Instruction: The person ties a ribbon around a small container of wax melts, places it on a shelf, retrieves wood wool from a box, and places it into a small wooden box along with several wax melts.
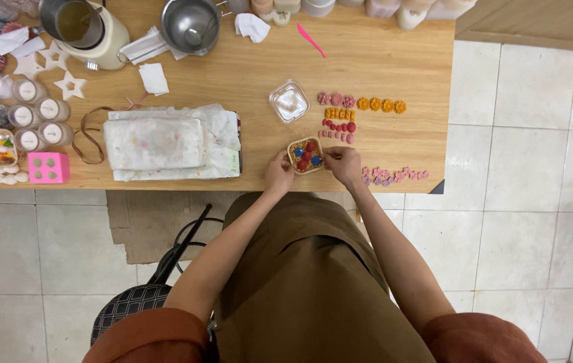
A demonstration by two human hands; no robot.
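Right now both hands work at a small square container (305, 155) near the worktop's (380, 60) front edge. Left hand (278, 172) steadies its left side, fingers closed on the rim; right hand (342, 165) pinches at its right edge among red and blue pieces. Rows of small pink and orange wax shapes (360, 105) lie just beyond. It looks like a decorating step, calling for fine, steady placement.

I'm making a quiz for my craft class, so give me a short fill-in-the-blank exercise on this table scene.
1. Both hands, left hand and right hand, hold a small square ____ filled with red and blue pieces.
2. The cube near the table's left edge is ____.
3. The star shapes are ____ in colour.

Missing words: container; pink; white
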